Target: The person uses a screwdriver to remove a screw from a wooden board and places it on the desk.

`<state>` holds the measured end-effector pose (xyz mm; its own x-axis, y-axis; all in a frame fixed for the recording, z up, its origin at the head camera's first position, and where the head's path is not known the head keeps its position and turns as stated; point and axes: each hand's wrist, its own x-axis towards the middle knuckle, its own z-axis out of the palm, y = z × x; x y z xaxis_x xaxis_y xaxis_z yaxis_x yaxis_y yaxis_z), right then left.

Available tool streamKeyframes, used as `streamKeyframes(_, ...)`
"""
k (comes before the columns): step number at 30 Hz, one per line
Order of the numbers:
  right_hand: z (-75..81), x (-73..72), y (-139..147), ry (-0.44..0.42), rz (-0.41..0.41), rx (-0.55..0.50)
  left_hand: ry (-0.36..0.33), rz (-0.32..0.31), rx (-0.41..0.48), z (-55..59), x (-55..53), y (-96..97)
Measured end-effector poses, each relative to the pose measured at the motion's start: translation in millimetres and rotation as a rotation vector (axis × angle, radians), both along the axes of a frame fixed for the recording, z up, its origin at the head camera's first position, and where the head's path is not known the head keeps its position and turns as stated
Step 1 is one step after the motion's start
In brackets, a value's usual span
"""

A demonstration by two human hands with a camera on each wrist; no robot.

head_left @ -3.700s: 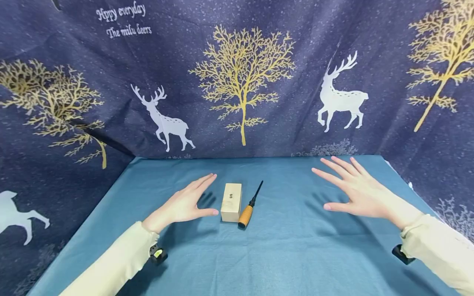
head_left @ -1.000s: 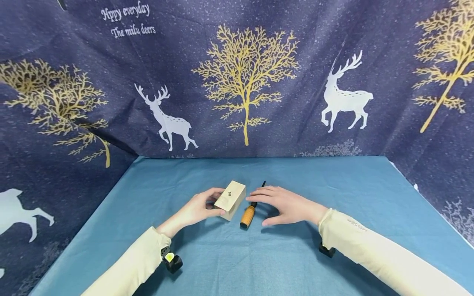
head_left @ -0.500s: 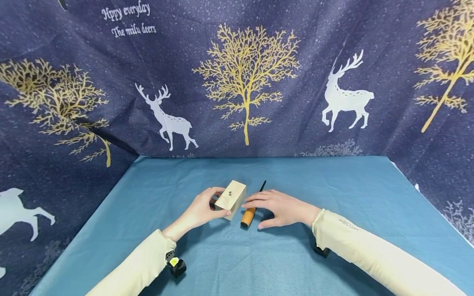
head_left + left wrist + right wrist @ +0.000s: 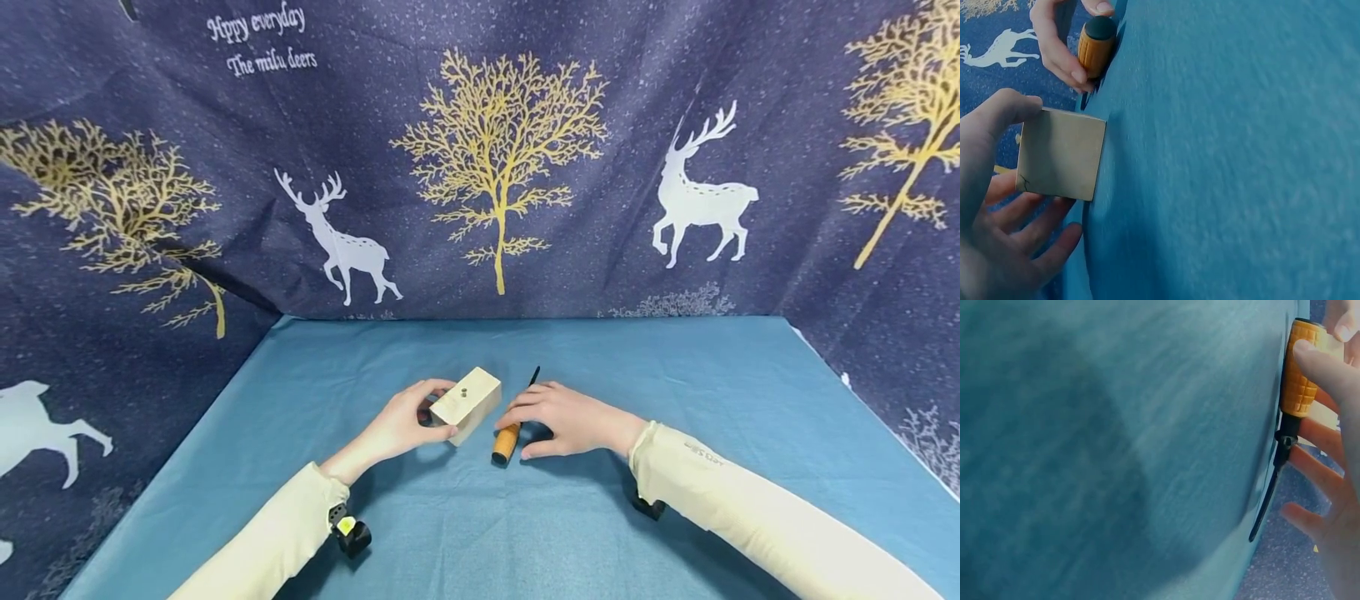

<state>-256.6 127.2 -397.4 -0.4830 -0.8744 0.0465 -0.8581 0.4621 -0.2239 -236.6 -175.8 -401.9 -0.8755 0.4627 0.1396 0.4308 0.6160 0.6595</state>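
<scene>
My left hand grips a pale wooden block, thumb on its near side and fingers round the far side. Two small screw heads show on the block's top in the head view. The block is turned at an angle; its square end faces the left wrist camera. My right hand is over a screwdriver with an orange handle and black end. Its fingers reach across the handle, and the thumb lies on the near side. The dark shaft points away from me in the head view.
A blue cloth covers the table. Behind it hangs a dark blue curtain printed with deer and golden trees. A small black device sits at my left cuff, another under the right.
From apart and open, both hands came in to the block and the screwdriver. Over the last half second the block turned slightly, and the screwdriver handle shifted a little to the right.
</scene>
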Motion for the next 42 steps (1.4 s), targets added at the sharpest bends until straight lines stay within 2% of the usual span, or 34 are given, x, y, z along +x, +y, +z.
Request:
streamKeyframes(5,2.3,0.0,1.1,0.034,0.022,-0.006,-0.004,-0.055,0.021,-1.4,0.5,-5.9)
streamKeyframes(14,3.2,1.9,3.9,0.076,0.04,-0.017,-0.029,-0.101,0.016,1.3,0.0,-11.4)
streamKeyframes(22,3.5,0.0,0.2,0.074,0.049,-0.011,-0.051,-0.165,0.045,2.9,-0.1,-13.6)
streamKeyframes(33,2.3,2.3,-7.0,0.117,-0.001,0.048,-0.069,-0.116,0.063,4.5,5.3,-14.3)
streamKeyframes(36,0.3,3.3,-9.6,0.143,0.002,0.042,-0.066,-0.108,0.055,4.6,5.5,-13.7)
streamKeyframes(42,3.1,6.1,-12.0,0.143,0.019,0.029,-0.072,-0.087,0.055,2.4,4.5,-12.8)
